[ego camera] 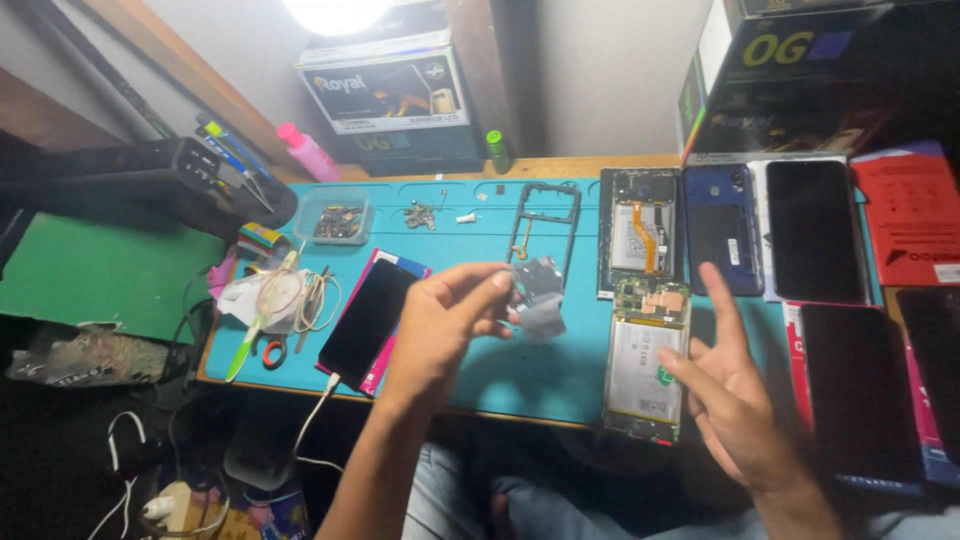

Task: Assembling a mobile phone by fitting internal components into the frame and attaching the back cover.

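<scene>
Nearest the camera, the right hand [735, 400] hovers with fingers [722, 300] spread and loose, gripping nothing; its wrist is cut off at the lower edge. Just beside its fingertips lies an opened phone [645, 365] with its battery and circuit board bare. The left hand [440, 325] pinches a thin, crumpled silvery piece [540, 295] between thumb and forefinger, lifted above the blue work mat [480, 375]; blur makes it hard to say whether that piece is film or foil. Beyond those fingertips rests an empty phone frame [545, 225], and further right a second opened phone [640, 232] with an orange ribbon cable. Beside the left wrist lies a dark-screened phone [367, 320] on a pink sleeve, with a white cable [318, 405] that drops out of sight below the table edge. Small parts inside the clear tray [335, 218] are too small to identify.
</scene>
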